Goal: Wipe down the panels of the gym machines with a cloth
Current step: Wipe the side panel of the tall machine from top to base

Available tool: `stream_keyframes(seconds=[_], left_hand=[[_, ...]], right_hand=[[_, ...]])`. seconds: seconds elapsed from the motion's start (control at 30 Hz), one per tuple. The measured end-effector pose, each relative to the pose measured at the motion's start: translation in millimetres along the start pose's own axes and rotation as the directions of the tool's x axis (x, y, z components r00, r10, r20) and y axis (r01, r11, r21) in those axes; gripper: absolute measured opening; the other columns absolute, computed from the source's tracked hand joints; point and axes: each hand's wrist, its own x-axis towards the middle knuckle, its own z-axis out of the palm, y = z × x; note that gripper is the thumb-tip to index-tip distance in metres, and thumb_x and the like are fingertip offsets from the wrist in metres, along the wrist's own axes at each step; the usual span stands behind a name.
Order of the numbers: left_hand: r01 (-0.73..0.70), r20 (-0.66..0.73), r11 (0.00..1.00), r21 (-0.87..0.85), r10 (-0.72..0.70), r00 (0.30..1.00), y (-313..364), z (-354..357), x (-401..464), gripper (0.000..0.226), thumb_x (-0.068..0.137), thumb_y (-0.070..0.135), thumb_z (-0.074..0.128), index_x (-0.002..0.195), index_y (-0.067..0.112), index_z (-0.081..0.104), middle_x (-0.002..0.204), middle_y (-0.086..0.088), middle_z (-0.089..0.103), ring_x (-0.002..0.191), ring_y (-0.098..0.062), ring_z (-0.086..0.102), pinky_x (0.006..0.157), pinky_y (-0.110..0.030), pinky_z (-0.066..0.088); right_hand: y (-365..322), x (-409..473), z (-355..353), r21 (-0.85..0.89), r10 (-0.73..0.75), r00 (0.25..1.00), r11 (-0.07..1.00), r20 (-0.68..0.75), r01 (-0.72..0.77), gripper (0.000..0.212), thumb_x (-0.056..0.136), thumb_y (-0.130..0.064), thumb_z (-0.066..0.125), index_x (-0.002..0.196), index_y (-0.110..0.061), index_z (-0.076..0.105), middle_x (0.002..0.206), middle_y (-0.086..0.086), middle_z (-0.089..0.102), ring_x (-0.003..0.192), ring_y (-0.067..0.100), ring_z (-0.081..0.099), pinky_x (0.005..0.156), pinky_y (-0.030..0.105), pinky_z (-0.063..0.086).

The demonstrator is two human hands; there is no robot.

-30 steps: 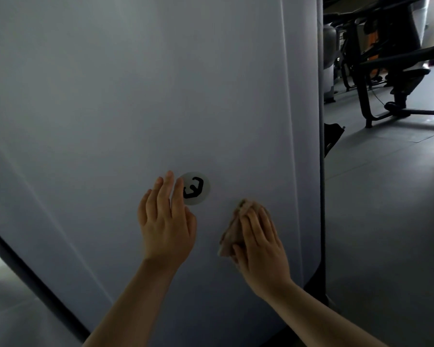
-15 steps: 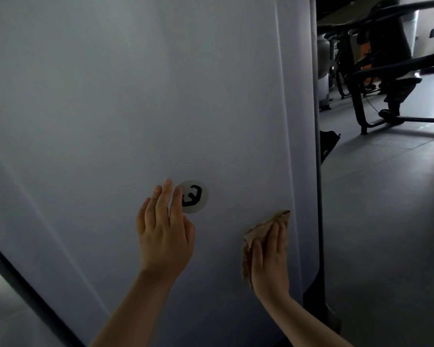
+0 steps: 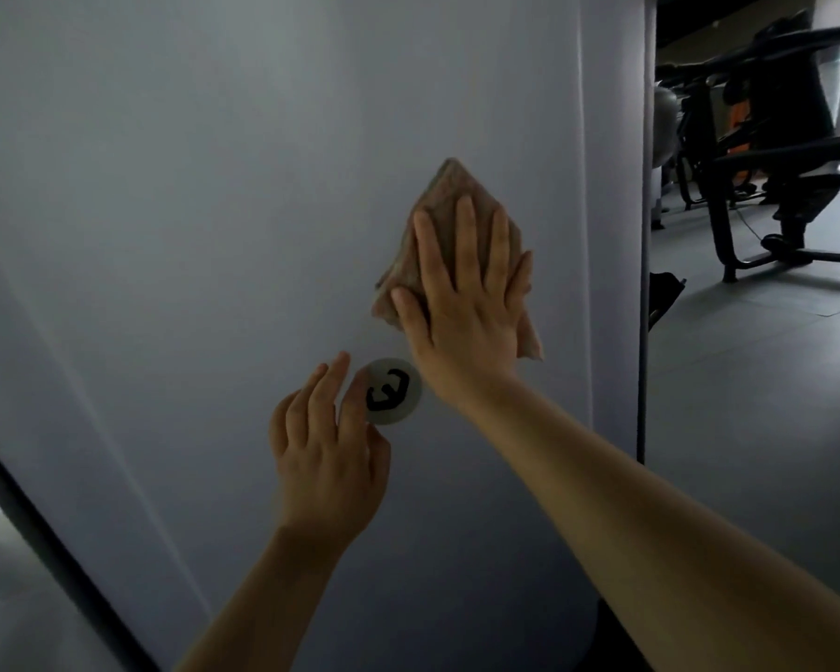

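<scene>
A large pale grey machine panel [image 3: 214, 211] fills most of the view. My right hand [image 3: 466, 303] lies flat with straight fingers on a tan cloth [image 3: 449, 191], pressing it against the panel above a round logo badge [image 3: 393, 391]. My left hand [image 3: 328, 448] rests flat on the panel just left of the badge, its fingertips at the badge's edge, holding nothing.
The panel's right edge [image 3: 643, 283] is a dark vertical strip. Beyond it lies grey floor [image 3: 748, 429] with black gym machine frames [image 3: 767, 152] at the upper right. A dark diagonal bar [image 3: 44, 540] borders the panel at the lower left.
My right hand has slid the cloth up the panel from below and right of the badge to above it. The left hand has stayed beside the badge.
</scene>
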Motion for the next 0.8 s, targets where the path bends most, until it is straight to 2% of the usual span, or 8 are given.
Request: stream_keyframes(seconds=[0.1,0.23,0.33,0.4,0.47,0.57,0.67,0.8], left_hand=[[0.024,-0.017,1.0,0.003,-0.024,1.0,3.1,3.2,-2.0,0.044,0.078,0.016,0.046,0.121,0.005,0.045,0.134,-0.013,0.037,0.118,-0.032,0.04,0.097,-0.043,0.03],[0.048,-0.013,0.999,0.001,-0.048,0.999,3.5,4.2,-4.7,0.045,0.078,0.018,0.045,0.121,0.004,0.045,0.134,-0.013,0.037,0.119,-0.032,0.04,0.101,-0.042,0.026],[0.08,0.002,0.997,-0.019,-0.08,0.997,8.5,1.4,-1.6,0.045,0.075,0.016,0.047,0.119,0.005,0.045,0.132,-0.013,0.037,0.118,-0.034,0.039,0.099,-0.043,0.026],[0.098,0.001,0.994,-0.056,-0.098,0.995,14.3,-0.7,5.0,0.046,0.072,0.014,0.051,0.117,0.006,0.045,0.131,-0.013,0.038,0.118,-0.034,0.039,0.099,-0.043,0.026],[0.093,-0.02,0.99,-0.107,-0.096,0.995,20.6,-2.0,18.8,0.046,0.072,0.013,0.053,0.117,0.007,0.045,0.131,-0.013,0.038,0.119,-0.034,0.038,0.099,-0.043,0.026],[0.078,-0.068,0.984,-0.161,-0.09,0.994,29.2,-0.9,46.4,0.042,0.076,0.009,0.05,0.118,0.006,0.044,0.131,-0.013,0.038,0.12,-0.035,0.039,0.1,-0.044,0.028],[0.025,-0.086,0.981,-0.191,-0.042,0.995,35.4,0.5,72.2,0.046,0.074,0.004,0.053,0.119,0.005,0.045,0.13,-0.016,0.042,0.12,-0.034,0.039,0.1,-0.043,0.028],[-0.061,-0.048,0.984,-0.169,0.054,0.997,40.8,5.4,100.5,0.047,0.068,0.003,0.058,0.115,0.003,0.052,0.128,-0.019,0.053,0.121,-0.032,0.038,0.1,-0.043,0.028]], right_hand=[[0.3,-43.1,12.3,-0.054,-0.051,0.998,0.997,0.047,0.054,0.058,0.097,-0.051,0.016,0.148,-0.024,0.012,0.155,0.012,0.01,0.141,0.036,0.002,0.112,0.052,-0.009],[25.4,-144.9,31.8,-0.124,-0.258,0.955,0.953,0.145,0.277,0.059,0.099,-0.05,0.019,0.151,-0.026,0.0,0.158,0.003,-0.009,0.144,0.033,-0.008,0.115,0.054,-0.004],[46.1,-150.1,28.9,-0.122,-0.315,0.923,0.93,0.221,0.347,0.056,0.099,-0.053,0.014,0.15,-0.032,0.003,0.158,-0.001,-0.004,0.144,0.03,-0.01,0.114,0.055,-0.001],[49.5,-120.6,21.7,-0.116,-0.282,0.932,0.942,0.227,0.314,0.056,0.098,-0.055,0.012,0.149,-0.032,0.01,0.156,0.002,0.009,0.144,0.03,-0.01,0.113,0.056,0.001],[48.3,-75.2,11.8,-0.089,-0.189,0.964,0.974,0.185,0.208,0.056,0.097,-0.056,0.013,0.147,-0.031,0.017,0.152,0.005,0.016,0.144,0.032,-0.006,0.113,0.06,0.003],[47.3,4.8,-11.0,-0.045,-0.052,0.993,0.997,0.107,0.057,0.063,0.094,-0.059,0.015,0.149,-0.029,0.008,0.155,0.008,0.007,0.141,0.038,0.001,0.111,0.059,0.001],[49.8,58.1,-31.0,0.004,0.075,0.989,0.997,0.124,-0.076,0.067,0.089,-0.057,0.017,0.147,-0.032,-0.004,0.158,0.008,-0.003,0.143,0.034,-0.007,0.115,0.055,-0.001],[55.1,42.6,-26.6,0.012,0.086,0.99,0.996,0.113,-0.088,0.064,0.09,-0.059,0.012,0.143,-0.034,-0.014,0.158,0.007,-0.009,0.144,0.031,-0.011,0.116,0.049,-0.006]])
